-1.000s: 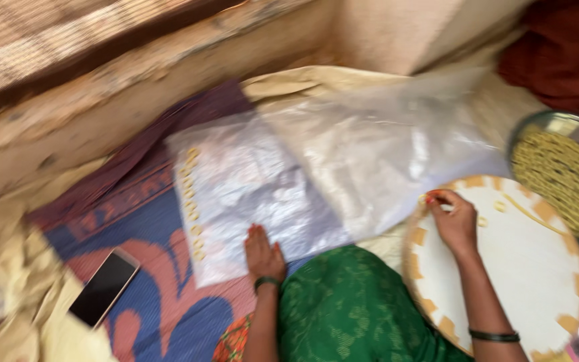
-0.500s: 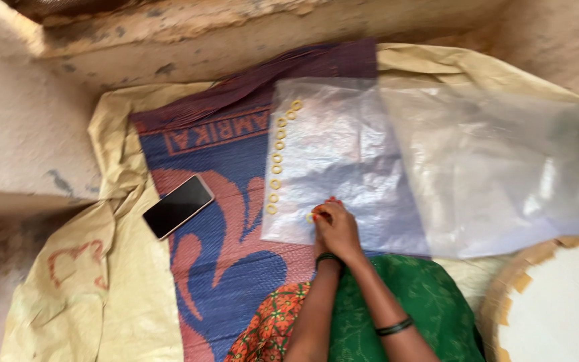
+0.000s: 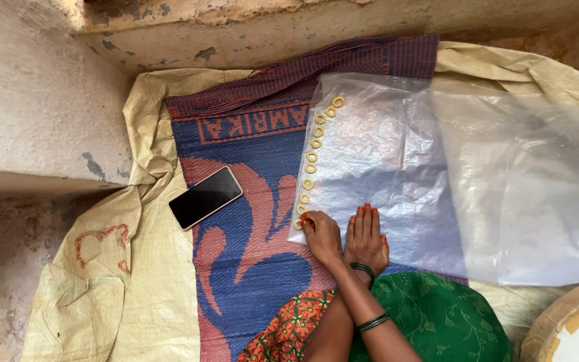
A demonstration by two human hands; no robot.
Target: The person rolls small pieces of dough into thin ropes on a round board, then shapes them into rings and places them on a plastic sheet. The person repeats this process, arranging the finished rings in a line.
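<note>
A clear plastic sheet (image 3: 397,167) lies on a blue and red woven mat (image 3: 249,255). A row of small yellow rings (image 3: 314,155) runs down the sheet's left edge. My right hand (image 3: 319,236) crosses over my left arm, and its curled fingertips pinch the nearest yellow ring (image 3: 298,224) at the row's lower end. Beside it, my left hand (image 3: 367,234) rests flat, palm down, on the sheet, fingers together. Both arms wear dark bangles.
A black phone (image 3: 205,198) lies on the mat to the left. A tan woven sack (image 3: 129,281) is spread under the mat. A concrete step (image 3: 35,114) rises at left and behind. A round white plate's tan rim (image 3: 549,326) shows at bottom right. Green cloth (image 3: 437,315) covers my lap.
My right hand left the white plate and crossed to the sheet's left edge, then slid toward the row's near end. The view swung left, and the plate and a bowl mostly left it.
</note>
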